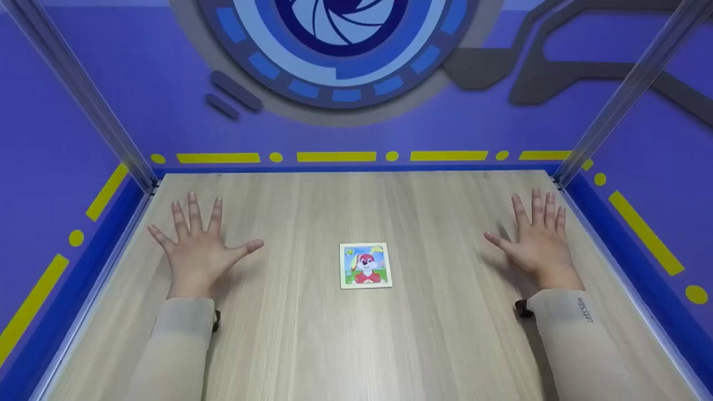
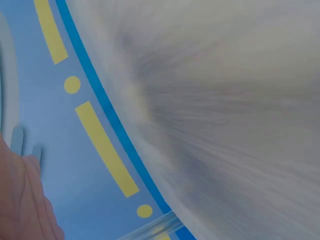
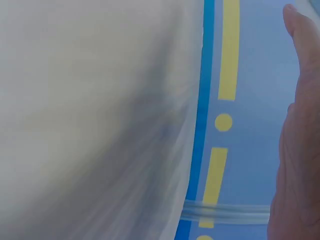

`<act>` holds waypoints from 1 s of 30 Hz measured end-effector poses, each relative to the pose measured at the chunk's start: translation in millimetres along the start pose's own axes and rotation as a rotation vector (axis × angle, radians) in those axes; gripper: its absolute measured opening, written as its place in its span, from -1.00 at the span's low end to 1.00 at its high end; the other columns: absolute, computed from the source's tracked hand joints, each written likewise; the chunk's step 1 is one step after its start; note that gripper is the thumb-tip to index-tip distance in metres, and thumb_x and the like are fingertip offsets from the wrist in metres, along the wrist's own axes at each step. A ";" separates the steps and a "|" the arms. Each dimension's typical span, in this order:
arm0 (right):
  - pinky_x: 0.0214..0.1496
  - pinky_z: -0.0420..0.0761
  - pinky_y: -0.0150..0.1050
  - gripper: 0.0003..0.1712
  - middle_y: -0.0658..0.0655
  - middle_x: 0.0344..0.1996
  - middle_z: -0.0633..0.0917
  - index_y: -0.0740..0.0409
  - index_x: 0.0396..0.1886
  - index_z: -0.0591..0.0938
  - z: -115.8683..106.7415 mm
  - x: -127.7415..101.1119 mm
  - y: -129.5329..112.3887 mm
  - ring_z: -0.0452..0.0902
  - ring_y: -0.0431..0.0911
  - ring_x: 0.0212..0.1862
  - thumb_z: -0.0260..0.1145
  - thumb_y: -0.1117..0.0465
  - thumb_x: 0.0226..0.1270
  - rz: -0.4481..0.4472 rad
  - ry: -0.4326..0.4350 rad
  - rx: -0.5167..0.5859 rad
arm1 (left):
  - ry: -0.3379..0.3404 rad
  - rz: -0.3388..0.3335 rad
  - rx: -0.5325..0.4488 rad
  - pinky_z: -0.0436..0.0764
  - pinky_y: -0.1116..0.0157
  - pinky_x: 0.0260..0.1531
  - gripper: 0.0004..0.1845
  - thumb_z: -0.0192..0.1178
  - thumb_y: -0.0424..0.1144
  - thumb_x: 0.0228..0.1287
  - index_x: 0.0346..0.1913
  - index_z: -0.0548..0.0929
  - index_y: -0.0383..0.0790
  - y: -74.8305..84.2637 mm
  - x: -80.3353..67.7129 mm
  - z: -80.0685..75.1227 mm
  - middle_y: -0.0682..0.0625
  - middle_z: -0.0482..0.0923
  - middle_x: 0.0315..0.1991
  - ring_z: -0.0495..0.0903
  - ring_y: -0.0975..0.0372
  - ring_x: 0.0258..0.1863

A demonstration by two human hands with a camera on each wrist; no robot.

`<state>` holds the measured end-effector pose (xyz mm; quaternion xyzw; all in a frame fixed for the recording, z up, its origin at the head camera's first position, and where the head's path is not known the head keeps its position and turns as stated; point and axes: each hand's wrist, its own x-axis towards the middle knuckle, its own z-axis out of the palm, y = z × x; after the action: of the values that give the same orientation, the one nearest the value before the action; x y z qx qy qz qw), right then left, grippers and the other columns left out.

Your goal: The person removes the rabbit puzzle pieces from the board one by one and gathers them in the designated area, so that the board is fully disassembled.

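Note:
A small square picture puzzle or card (image 1: 366,266) with a pale border lies on the wooden table (image 1: 312,340), between the two hands. Its picture is a red and white cartoon rabbit with yellow ears. To the left of it, the left hand (image 1: 199,253) is spread with straight fingers and holds nothing. On the other side, the right hand (image 1: 537,248) is likewise spread and apart from the card. Part of the left palm (image 2: 22,195) shows in the left wrist view. The right wrist view has the edge of the right hand (image 3: 300,150).
Blue panels (image 1: 312,131) with yellow dashes and dots border the table at the back and sides. Metal posts (image 1: 94,94) stand at both back corners. Dark bands peek out at the cuffs of the light sleeves (image 1: 181,345).

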<state>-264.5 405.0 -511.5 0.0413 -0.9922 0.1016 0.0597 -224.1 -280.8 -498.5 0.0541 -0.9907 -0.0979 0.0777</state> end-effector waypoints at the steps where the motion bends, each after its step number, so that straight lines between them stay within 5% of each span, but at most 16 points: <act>1: 0.82 -0.70 0.46 0.40 0.21 0.85 -0.57 -0.07 0.93 -0.30 -0.6 1.5 -2.2 -0.74 0.40 0.84 0.08 -0.70 0.53 -0.002 0.008 0.003 | 0.003 -0.002 -0.005 -0.79 -0.67 0.48 0.52 0.05 0.92 0.11 0.91 -0.15 0.06 1.2 0.8 -0.5 -0.18 -0.75 0.84 -0.68 -0.36 0.82; 21: 0.92 -0.41 0.42 0.46 0.21 0.91 -0.40 -0.03 0.94 -0.28 5.7 19.8 -63.0 -0.50 0.33 0.90 0.33 -0.57 0.49 -0.056 0.065 0.222 | 0.062 0.029 -0.114 -0.58 -0.68 0.61 0.55 0.06 0.93 0.06 0.91 -0.22 0.10 39.7 11.2 3.6 -0.09 -0.74 0.86 -0.61 -0.31 0.86; 30: 0.86 -0.11 0.59 0.42 0.09 0.92 -0.36 -0.12 0.95 -0.22 10.7 26.1 -96.3 -0.44 0.34 0.91 0.44 -0.46 0.50 -0.066 0.049 0.408 | 0.042 0.051 -0.308 -0.26 -0.67 0.70 0.53 0.26 0.79 0.16 0.91 -0.32 0.11 60.3 11.6 10.2 -0.14 -0.57 0.91 -0.59 -0.34 0.86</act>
<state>-282.5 307.0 -499.6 0.0827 -0.9474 0.2995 0.0774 -242.7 -221.5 -494.6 0.0181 -0.9632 -0.2456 0.1081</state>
